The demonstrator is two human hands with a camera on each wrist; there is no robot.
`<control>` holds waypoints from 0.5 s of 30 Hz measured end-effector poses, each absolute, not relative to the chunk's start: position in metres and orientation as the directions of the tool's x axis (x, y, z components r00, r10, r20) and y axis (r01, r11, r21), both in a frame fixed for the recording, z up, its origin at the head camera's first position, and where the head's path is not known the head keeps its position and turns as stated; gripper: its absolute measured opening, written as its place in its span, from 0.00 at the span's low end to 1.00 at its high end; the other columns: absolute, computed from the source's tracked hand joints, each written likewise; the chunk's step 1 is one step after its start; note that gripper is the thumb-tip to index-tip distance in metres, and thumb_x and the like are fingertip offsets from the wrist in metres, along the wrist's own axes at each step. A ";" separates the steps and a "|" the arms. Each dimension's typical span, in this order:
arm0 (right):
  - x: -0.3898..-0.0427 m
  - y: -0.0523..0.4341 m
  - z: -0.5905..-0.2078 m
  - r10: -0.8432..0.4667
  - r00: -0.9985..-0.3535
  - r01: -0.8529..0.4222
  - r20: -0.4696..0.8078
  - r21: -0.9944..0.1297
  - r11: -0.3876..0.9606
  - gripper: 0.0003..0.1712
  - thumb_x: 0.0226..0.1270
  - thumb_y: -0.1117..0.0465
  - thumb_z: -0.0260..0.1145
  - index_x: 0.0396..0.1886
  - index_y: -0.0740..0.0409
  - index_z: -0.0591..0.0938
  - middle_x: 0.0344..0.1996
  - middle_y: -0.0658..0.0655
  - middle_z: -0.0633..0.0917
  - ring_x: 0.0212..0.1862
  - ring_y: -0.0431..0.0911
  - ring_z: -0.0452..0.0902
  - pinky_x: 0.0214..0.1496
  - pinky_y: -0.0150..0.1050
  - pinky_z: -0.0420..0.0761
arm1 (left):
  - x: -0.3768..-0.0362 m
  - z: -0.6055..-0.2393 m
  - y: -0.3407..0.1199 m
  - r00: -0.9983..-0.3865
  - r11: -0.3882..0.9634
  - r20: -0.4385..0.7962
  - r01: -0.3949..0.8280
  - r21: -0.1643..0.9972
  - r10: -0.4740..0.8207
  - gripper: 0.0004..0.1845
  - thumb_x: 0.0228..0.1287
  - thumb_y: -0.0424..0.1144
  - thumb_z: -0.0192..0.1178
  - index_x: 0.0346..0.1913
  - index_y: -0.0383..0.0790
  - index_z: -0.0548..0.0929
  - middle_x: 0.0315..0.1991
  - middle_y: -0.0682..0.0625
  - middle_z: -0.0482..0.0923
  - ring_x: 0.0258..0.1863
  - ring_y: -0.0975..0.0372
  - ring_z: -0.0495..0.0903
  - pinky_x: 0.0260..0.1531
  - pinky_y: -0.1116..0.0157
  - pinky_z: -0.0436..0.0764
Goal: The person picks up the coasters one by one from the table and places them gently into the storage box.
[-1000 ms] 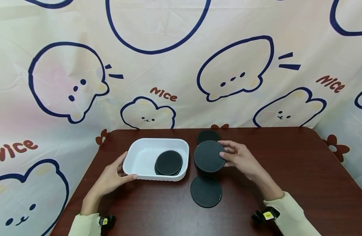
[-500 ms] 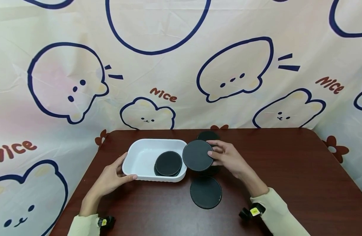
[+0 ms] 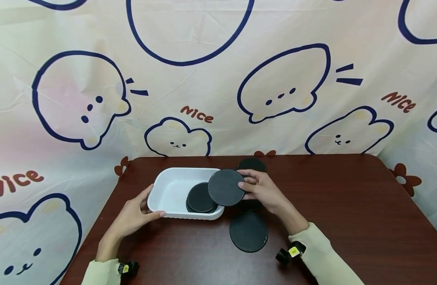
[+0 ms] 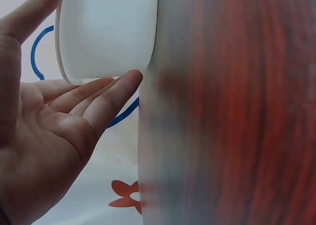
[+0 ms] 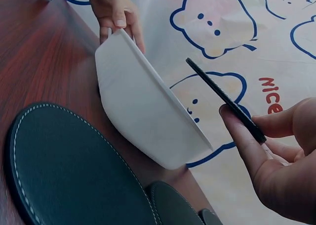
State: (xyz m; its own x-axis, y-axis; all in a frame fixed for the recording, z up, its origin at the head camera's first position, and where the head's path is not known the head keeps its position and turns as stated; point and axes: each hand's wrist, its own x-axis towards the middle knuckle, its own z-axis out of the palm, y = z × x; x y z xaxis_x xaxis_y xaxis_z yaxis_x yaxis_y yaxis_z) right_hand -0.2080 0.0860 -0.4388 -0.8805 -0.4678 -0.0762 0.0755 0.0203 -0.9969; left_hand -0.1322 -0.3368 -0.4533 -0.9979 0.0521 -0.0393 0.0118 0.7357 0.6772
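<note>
My right hand [image 3: 264,190] pinches a round black leather coaster [image 3: 225,188] between thumb and fingers, over the right end of a white plastic tray [image 3: 170,188]. In the right wrist view the held coaster [image 5: 222,95] appears edge-on, apart from the tray wall [image 5: 140,104]. Inside the tray, a few black coasters [image 3: 199,199] lie stacked, partly covered by the held one. At the tray's left end, my left hand [image 3: 134,213] grips it, thumb at the near corner and fingers along the outer side, as the left wrist view shows around the tray [image 4: 108,32].
To the right of the tray, more black coasters stand in a row on the dark wooden table [image 3: 346,206]: a near one [image 3: 248,232], a middle one [image 3: 250,205] mostly under my right hand, and a far one [image 3: 252,163]. A cartoon-printed cloth [image 3: 225,99] hangs behind.
My right hand has carried the coaster leftward, from above the middle spot of the row to over the tray's right end. The left hand and tray stay put.
</note>
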 end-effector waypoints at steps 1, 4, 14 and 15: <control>-0.208 0.084 -0.439 -0.467 -0.880 0.081 -0.080 -0.997 0.019 0.33 0.82 0.64 0.63 0.82 0.64 0.67 0.65 0.72 0.84 0.48 0.43 0.93 0.50 0.37 0.93 | -0.132 -0.453 -0.337 -0.998 0.736 -0.040 0.011 0.676 0.051 0.62 0.60 0.56 0.80 0.86 0.33 0.54 0.79 0.27 0.66 0.63 0.38 0.86 0.54 0.52 0.91; -0.208 0.076 -0.438 -0.471 -0.877 0.099 -0.093 -0.995 0.013 0.32 0.83 0.65 0.63 0.82 0.62 0.67 0.65 0.72 0.84 0.48 0.42 0.92 0.50 0.37 0.93 | -0.132 -0.453 -0.337 -0.998 0.739 -0.041 0.008 0.674 0.049 0.62 0.60 0.56 0.80 0.86 0.33 0.54 0.79 0.27 0.66 0.62 0.38 0.86 0.54 0.52 0.91; -0.210 0.053 -0.438 -0.470 -0.876 0.122 -0.110 -0.992 0.004 0.29 0.82 0.67 0.62 0.78 0.64 0.71 0.63 0.70 0.85 0.46 0.42 0.92 0.48 0.37 0.93 | -0.132 -0.454 -0.337 -0.998 0.734 -0.037 0.011 0.679 0.049 0.62 0.60 0.56 0.80 0.86 0.33 0.54 0.79 0.27 0.66 0.61 0.39 0.87 0.54 0.52 0.90; -0.211 0.051 -0.439 -0.467 -0.877 0.128 -0.115 -0.992 0.004 0.28 0.82 0.67 0.62 0.78 0.64 0.72 0.63 0.70 0.86 0.46 0.42 0.92 0.48 0.36 0.93 | -0.133 -0.454 -0.337 -0.998 0.734 -0.036 0.012 0.679 0.050 0.62 0.60 0.56 0.80 0.86 0.34 0.54 0.79 0.27 0.66 0.61 0.39 0.87 0.54 0.52 0.90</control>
State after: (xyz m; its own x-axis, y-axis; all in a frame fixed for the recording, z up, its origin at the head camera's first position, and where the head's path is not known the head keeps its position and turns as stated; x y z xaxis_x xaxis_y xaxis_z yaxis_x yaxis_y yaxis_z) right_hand -0.2109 0.0508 -0.4385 -0.8765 -0.4673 -0.1152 0.1284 0.0037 -0.9917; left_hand -0.1325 -0.3371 -0.4537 -0.9981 0.0496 -0.0361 0.0119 0.7342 0.6788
